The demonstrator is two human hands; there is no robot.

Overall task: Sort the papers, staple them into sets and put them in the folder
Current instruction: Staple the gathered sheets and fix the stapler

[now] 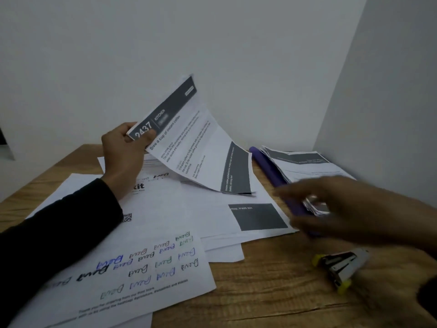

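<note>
A: Access check. Bare wood on the surface [272, 292] shows only along the near right, between the loose sheets [146, 263] and the stapler [338, 268]. A hand could come in there.

B: Left half?

A: Covered by overlapping sheets, flat, nothing upright on them. The left hand [125, 147] holds a raised sheet set [196, 143] above the centre; it hangs tilted, with its lower edge near the sheets below, so it blocks a straight pass to the back wall.

B: Right rear corner?

A: Walls meet there. The purple folder [272, 171] with a paper stack [307, 166] on it fills that corner. The right hand [350, 209], blurred, is over the folder's near end. The stapler lies just beside the near right edge.
</note>
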